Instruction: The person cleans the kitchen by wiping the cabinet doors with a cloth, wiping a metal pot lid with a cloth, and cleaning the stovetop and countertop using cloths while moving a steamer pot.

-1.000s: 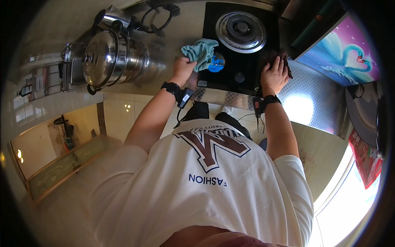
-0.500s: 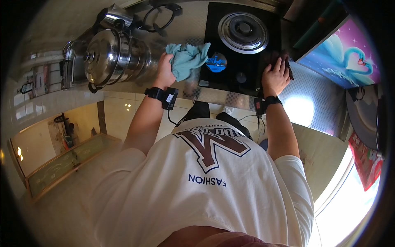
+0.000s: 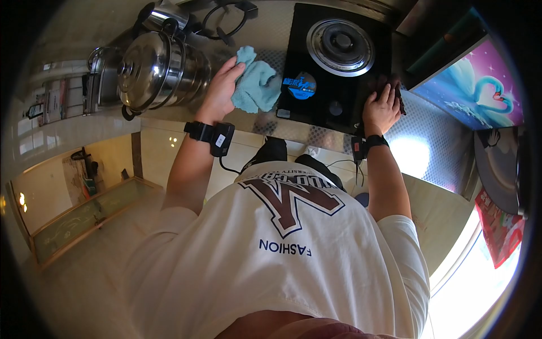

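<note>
My left hand (image 3: 222, 87) is closed on a teal cloth (image 3: 257, 87), which hangs bunched from the fingers left of the gas stove (image 3: 316, 110). The stove has a black glass top, a round burner (image 3: 341, 46) and a blue sticker (image 3: 302, 86). At the stove's right edge, my right hand (image 3: 382, 112) rests with bent fingers over a crumpled dark cloth (image 3: 402, 103). Most of that cloth is hidden under the hand.
A steel steamer pot (image 3: 148, 70) stands left of my left hand. Behind it are a metal pitcher (image 3: 164, 16) and a black pot-stand ring (image 3: 226, 21). On the right, a swan picture panel (image 3: 474, 85) rises beside the patterned metal counter (image 3: 435, 127).
My left hand has moved slightly left, and the teal cloth has shifted away from the stove and hangs differently. The right hand stays at the stove's right edge, its fingers more bent.
</note>
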`<state>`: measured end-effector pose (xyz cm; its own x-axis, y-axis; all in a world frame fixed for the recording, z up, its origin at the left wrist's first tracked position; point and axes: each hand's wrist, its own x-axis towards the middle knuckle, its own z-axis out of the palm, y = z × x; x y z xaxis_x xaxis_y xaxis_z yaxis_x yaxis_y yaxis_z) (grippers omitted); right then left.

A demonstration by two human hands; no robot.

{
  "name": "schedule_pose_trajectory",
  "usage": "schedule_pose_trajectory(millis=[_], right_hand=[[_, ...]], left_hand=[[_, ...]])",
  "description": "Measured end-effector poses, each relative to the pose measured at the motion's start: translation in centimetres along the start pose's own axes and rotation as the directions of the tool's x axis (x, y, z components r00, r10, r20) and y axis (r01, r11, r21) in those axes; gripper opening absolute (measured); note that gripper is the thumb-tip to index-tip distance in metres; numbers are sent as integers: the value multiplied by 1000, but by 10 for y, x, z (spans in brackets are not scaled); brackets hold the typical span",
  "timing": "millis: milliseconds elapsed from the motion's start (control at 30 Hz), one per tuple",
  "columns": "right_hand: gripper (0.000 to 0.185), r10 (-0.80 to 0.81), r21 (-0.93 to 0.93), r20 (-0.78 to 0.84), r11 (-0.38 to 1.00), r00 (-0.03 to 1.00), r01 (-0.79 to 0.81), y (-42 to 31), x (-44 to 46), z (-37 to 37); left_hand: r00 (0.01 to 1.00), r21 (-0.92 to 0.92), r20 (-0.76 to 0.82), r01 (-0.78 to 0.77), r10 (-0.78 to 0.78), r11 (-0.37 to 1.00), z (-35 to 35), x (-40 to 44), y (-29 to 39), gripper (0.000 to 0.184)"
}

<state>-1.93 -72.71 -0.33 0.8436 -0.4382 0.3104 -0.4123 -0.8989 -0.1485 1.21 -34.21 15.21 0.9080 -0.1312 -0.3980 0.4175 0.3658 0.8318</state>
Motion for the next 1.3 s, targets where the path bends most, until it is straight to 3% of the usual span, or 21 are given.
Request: schedule_pose_trajectory(millis=[133, 200, 300, 367, 400, 433, 467, 500, 567, 700, 767, 800, 900, 967, 1100, 1167, 1200, 1300], right_hand=[[56, 9, -2, 12, 1000, 1000, -9, 1, 0, 1], [56, 9, -5, 13, 1000, 1000, -9, 1, 0, 1], [56, 10, -15, 15, 1000, 1000, -10, 1, 0, 1], [56, 9, -19, 17, 1000, 1000, -9, 0, 0, 0], [56, 12, -11, 22, 1000, 1000, -12, 0, 0, -1], [56, 16, -4, 27, 1000, 1000, -16, 0, 0, -2], [56, 15, -3, 26, 1000, 1000, -15, 0, 0, -2], [55, 8, -13, 16, 1000, 1000, -8, 1, -1, -1], [55, 2, -21, -1, 1000, 1000, -2, 3, 0, 1], [56, 18, -24, 14, 1000, 1000, -17, -2, 0, -2], [55, -22, -34, -14, 999, 1000, 22, -1, -1, 0], [55, -41, -27, -13, 999, 999, 41, -3, 0, 0], [55, -54, -47, -16, 997, 998, 53, -1, 1, -1], [55, -46, -66, -11, 997, 999, 45, -1, 1, 1], [55, -59, -63, -27, 996, 998, 57, 0, 1, 1], [55, -81, -81, -46, 994, 996, 77, 0, 1, 3], [55, -81, -84, -43, 994, 996, 77, 0, 1, 3], [56, -69, -77, -34, 995, 997, 66, -1, 0, 1]], left_hand=[[999, 22, 49, -17, 16, 1000, 34, -13, 26, 42], [982, -79, 177, -46, 59, 996, 34, -17, 38, 42], [992, -106, 126, -9, 22, 994, 23, -8, 48, 42], [993, -21, 113, -36, 38, 999, 4, 11, 37, 45], [998, 198, -63, 5, 7, 980, -4, 20, 27, 46], [971, 397, -240, 84, 15, 914, -14, 27, 15, 48], [965, 590, -257, 114, 52, 799, -29, 33, 1, 50], [961, 752, -261, 141, 94, 644, -47, 38, -18, 53], [929, 982, -106, 42, 354, 184, -90, 46, -66, 47], [962, 956, 166, -211, 217, 205, -44, 1, -89, 30], [901, 929, 366, -368, 234, -38, -39, -6, -103, 31], [856, 897, 443, -419, 268, -145, -39, -5, -111, 23], [844, 898, 434, -379, 315, -224, -50, -1, -128, 22], [832, 905, 426, -383, 356, -187, -60, 0, -137, 14], [875, 892, 452, -441, 170, -102, -79, -23, -121, 4], [893, 875, 450, -441, -1, -198, -86, -40, -103, 4], [901, 873, 435, -422, -3, -243, -85, -45, -97, 6], [934, 927, 347, -327, 87, -185, -64, -53, -91, 9]])
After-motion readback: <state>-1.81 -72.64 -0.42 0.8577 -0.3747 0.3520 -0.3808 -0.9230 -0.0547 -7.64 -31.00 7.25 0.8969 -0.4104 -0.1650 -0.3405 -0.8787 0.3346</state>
